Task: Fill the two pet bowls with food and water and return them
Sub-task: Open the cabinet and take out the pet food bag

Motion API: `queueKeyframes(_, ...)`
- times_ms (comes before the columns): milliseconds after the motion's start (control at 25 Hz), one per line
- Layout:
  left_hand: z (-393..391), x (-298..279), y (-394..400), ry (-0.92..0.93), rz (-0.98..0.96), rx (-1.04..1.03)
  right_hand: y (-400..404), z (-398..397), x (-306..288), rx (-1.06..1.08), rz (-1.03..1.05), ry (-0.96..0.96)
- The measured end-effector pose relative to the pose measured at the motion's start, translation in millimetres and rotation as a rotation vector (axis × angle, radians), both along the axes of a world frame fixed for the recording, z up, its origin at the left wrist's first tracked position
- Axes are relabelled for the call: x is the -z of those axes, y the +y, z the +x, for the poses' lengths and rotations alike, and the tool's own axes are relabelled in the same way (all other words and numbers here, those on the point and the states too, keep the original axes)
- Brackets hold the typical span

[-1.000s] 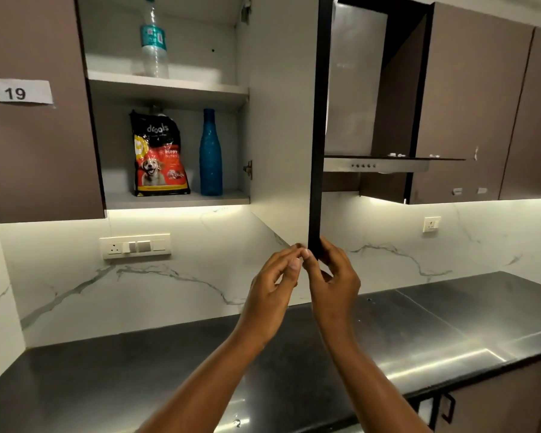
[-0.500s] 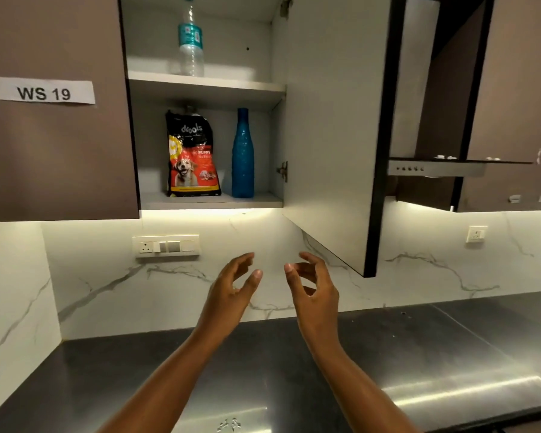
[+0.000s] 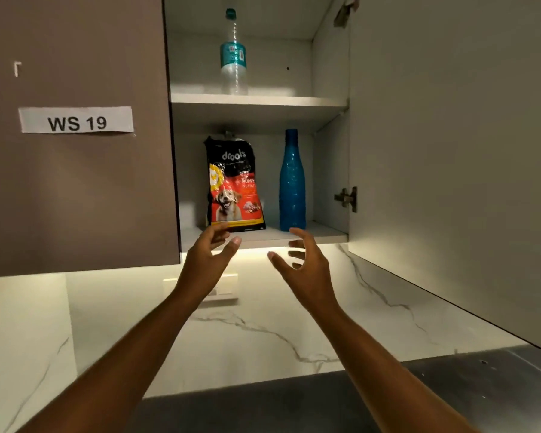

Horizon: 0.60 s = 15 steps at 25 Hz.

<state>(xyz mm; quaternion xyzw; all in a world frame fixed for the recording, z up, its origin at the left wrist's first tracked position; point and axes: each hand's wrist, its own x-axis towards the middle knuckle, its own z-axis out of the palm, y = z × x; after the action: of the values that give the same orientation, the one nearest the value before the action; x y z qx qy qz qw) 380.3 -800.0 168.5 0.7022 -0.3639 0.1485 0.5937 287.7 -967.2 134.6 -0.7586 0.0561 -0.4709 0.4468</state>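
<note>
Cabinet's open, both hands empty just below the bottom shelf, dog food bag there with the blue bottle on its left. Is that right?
Not quite. The head view shows the blue bottle standing to the right of the dog food bag, not left. The rest holds: cabinet open, left hand and right hand empty just below the bottom shelf.

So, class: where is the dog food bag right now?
The dog food bag stands on the open cabinet's lower shelf, left of the blue bottle.

Home kitchen. Brown wall cabinets (image 3: 75, 198) across upper frame, one open with white shelves (image 3: 258, 100); white marble-look backsplash (image 3: 247, 339) lit from under cabinets; dark countertop (image 3: 294, 407) along bottom; dog food bag (image 3: 235, 185) at centre.
</note>
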Motion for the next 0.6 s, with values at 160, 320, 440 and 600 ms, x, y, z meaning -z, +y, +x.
queueKeyframes(160, 56.4, -21.5, -15.4, -0.024, 0.000, 0.006, -18.7, 50.0, -27.8, 0.038, -0.018, -0.049)
queueKeyframes(320, 110.4, -21.5, -42.3, 0.004, 0.005, -0.056, -44.9, 104.1, -49.5, -0.008, -0.087, 0.021)
queueKeyframes(440, 152.0, -31.3, -61.7, 0.052, 0.127, -0.105, -61.8, 145.7, -72.2, -0.065, -0.138, 0.150)
queueKeyframes(600, 212.0, -44.2, -86.4, 0.091, 0.203, -0.207, -84.0, 216.3, -98.6, -0.114, -0.203, 0.290)
